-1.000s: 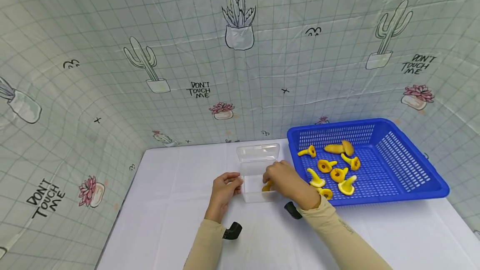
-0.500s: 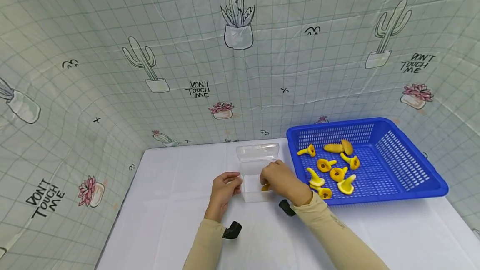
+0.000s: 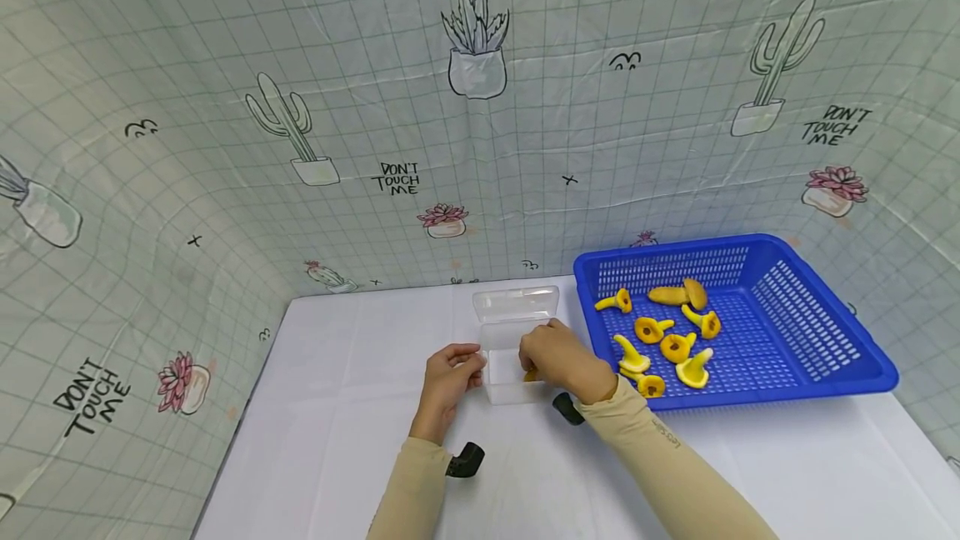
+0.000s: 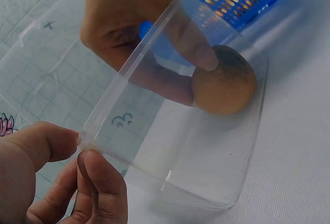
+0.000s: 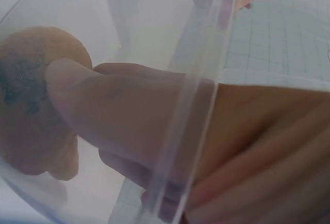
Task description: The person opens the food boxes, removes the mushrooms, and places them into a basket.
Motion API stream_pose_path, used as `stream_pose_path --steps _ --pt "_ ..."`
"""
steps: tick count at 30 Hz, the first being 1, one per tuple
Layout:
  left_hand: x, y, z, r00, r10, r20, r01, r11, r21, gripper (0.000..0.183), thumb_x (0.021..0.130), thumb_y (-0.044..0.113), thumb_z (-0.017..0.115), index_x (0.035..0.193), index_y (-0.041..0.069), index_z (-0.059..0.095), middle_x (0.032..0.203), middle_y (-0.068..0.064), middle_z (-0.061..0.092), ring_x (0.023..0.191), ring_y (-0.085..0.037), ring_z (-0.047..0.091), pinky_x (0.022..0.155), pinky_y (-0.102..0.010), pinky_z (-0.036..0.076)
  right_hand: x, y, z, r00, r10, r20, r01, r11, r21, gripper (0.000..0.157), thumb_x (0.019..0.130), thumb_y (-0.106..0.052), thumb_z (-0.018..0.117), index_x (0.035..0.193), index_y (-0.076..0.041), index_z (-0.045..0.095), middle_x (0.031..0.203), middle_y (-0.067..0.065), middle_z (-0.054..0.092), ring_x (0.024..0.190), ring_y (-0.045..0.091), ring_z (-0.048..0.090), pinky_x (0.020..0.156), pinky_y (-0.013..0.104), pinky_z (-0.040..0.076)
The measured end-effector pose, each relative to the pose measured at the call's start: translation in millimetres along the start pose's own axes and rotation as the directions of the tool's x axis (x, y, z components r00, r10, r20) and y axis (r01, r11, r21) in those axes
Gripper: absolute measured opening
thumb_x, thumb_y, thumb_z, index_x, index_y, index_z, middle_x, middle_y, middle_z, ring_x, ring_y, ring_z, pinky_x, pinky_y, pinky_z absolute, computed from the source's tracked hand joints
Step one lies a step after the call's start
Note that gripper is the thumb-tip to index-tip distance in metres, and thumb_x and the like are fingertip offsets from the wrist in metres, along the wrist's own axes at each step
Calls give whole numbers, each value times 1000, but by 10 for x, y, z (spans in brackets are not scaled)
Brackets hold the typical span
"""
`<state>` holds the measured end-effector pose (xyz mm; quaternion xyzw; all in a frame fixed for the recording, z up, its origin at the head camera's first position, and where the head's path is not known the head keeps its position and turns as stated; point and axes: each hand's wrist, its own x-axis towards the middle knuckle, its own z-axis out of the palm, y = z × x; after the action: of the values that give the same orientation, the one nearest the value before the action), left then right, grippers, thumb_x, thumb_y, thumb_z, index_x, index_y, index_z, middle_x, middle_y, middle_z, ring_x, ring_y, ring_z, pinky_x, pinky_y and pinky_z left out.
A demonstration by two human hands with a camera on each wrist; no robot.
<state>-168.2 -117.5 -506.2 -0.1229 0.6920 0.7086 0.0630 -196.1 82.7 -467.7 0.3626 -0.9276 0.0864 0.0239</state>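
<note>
A clear plastic box (image 3: pixel 513 394) stands on the white table with its hinged lid (image 3: pixel 516 304) flipped back. My left hand (image 3: pixel 447 390) pinches the box's rim at its left end between thumb and forefinger. Reaching down inside the box from the right, my right hand (image 3: pixel 564 361) grips a yellow-brown mushroom (image 4: pixel 227 92) by its rounded cap. Seen through the clear wall in the right wrist view, the mushroom (image 5: pixel 36 126) has dark patches on its cap, and the thumb presses on it. It sits low in the box, close to the bottom.
On the right stands a blue slotted plastic basket (image 3: pixel 817 394) with several yellow mushrooms (image 3: pixel 677 347) lying toward its left side. Its left wall is close to the box. A patterned cloth (image 3: pixel 480 157) hangs behind the table (image 3: pixel 360 407).
My right hand has shifted a little left within the box, still holding the mushroom. My left hand keeps its place at the rim, and the box and basket have not moved.
</note>
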Motion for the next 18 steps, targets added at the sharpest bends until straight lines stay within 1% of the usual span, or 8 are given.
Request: stream_pose_path --steps 5,8,13,18 --pt "3 -4 -6 1000 -6 -1 6 1000 1 32 94 -5 68 124 -16 64 90 -2 67 68 -8 60 59 -17 54 8 -2 -19 999 10 32 -11 1000 25 14 79 -9 91 73 -16 81 69 -5 73 69 13 64 80 37 50" --pt "1 0 -5 1000 -6 -4 6 1000 1 32 94 -5 68 124 -15 64 90 -2 67 68 -8 60 59 -17 54 9 -4 -24 999 17 36 -18 999 39 13 79 -8 91 74 -15 81 70 -4 74 69 14 64 83 38 51" --pt "-4 5 -4 1000 -2 -4 2 1000 3 32 94 -5 68 123 -15 64 89 -2 67 67 -8 60 59 -17 54 3 -2 -13 999 27 33 -29 999 45 13 80 -6 90 75 -13 80 73 -4 75 72 15 66 86 39 53" --pt "-2 1 -6 1000 -5 -3 5 1000 1 32 94 -5 68 123 -15 64 89 -2 67 67 -8 60 59 -17 54 -6 5 2 1000 16 13 -17 999 48 16 79 -3 90 74 -13 78 73 -4 74 72 15 66 85 39 53"
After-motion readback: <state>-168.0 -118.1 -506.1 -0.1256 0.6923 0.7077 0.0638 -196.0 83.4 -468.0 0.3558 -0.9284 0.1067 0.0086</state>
